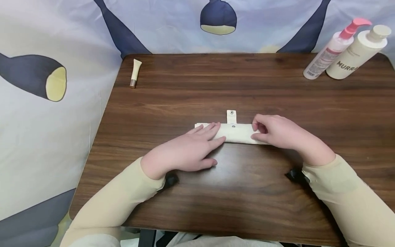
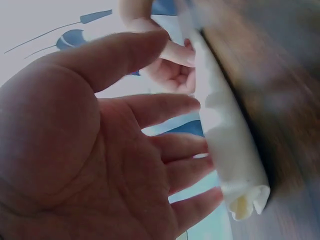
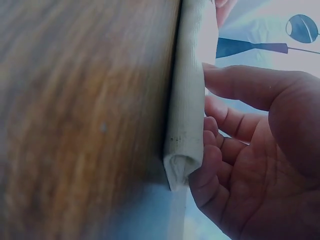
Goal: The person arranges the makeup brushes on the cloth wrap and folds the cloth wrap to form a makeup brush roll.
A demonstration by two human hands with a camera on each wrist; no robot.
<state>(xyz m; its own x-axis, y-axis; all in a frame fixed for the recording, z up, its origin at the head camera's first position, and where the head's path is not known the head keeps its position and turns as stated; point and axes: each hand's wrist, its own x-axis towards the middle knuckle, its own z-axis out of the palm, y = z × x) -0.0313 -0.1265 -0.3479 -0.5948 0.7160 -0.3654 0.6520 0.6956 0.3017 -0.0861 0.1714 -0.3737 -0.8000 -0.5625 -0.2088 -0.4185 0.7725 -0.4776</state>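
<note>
A flat, folded white cloth strip lies lengthwise on the table, with a snap tab sticking out from its far edge. A second metal snap shows on its top face. My left hand rests with spread, straight fingers on the strip's left part, thumb out over the wood. In the left wrist view the fingertips touch the cloth, whose near end shows folded layers. At the other end, my right hand holds the cloth with curled fingers and thumb. The right wrist view shows the thumb on it and the fingers bent beside the open fold.
A small cream tube with a brown cap lies at the table's back left. At the back right stand a pink-topped pump bottle and a larger white bottle. A patterned curtain hangs behind the brown wooden table.
</note>
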